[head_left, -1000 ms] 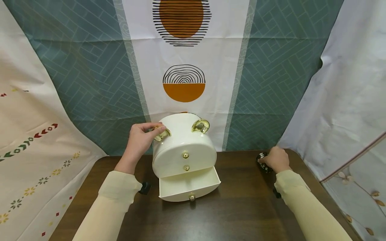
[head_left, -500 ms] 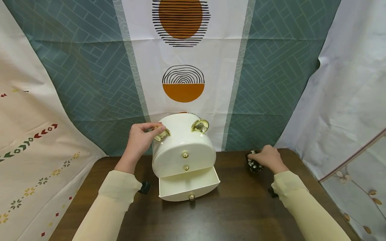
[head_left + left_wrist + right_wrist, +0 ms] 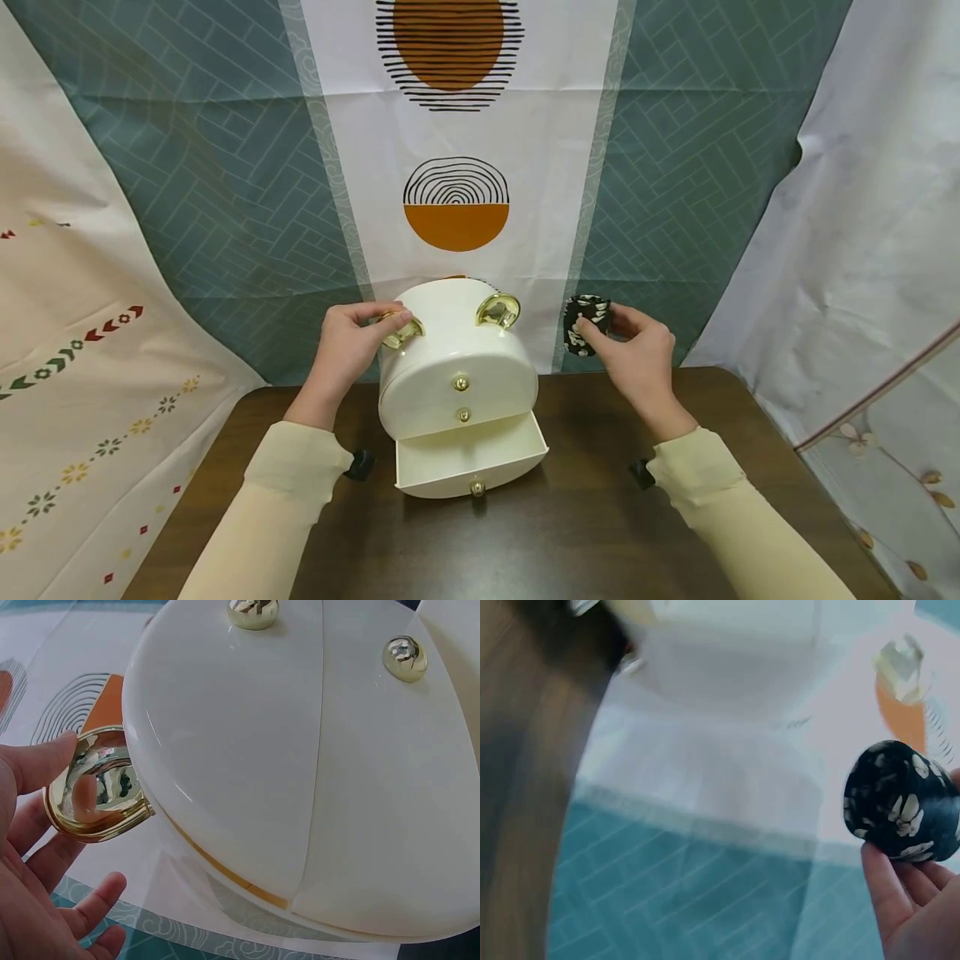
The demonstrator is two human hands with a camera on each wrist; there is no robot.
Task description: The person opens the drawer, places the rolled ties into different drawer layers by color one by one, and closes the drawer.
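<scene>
A white round-topped drawer box [image 3: 450,333] stands on the table, its bottom drawer [image 3: 468,454] pulled out. Thumb and fingers of my left hand [image 3: 348,350] pinch the left gold ear-shaped piece [image 3: 97,784] on its top. To the right of the box, my right hand [image 3: 637,358] holds up a short black roll-shaped thing with white flowers [image 3: 587,323], gripped between thumb and fingers above the table. Up close in the right wrist view, this black flowered roll [image 3: 904,802] looks rounded at one end; its exact kind is unclear.
A second gold ear [image 3: 498,312] sits on the box's right top. Small gold knobs [image 3: 461,383] mark the drawer fronts. Behind the brown table [image 3: 525,542] hangs a patterned cloth [image 3: 457,267], with pale cloths at both sides.
My right hand has lifted the black flowered roll off the table's far right and carried it left and up towards the box. The left hand has stayed on the gold ear.
</scene>
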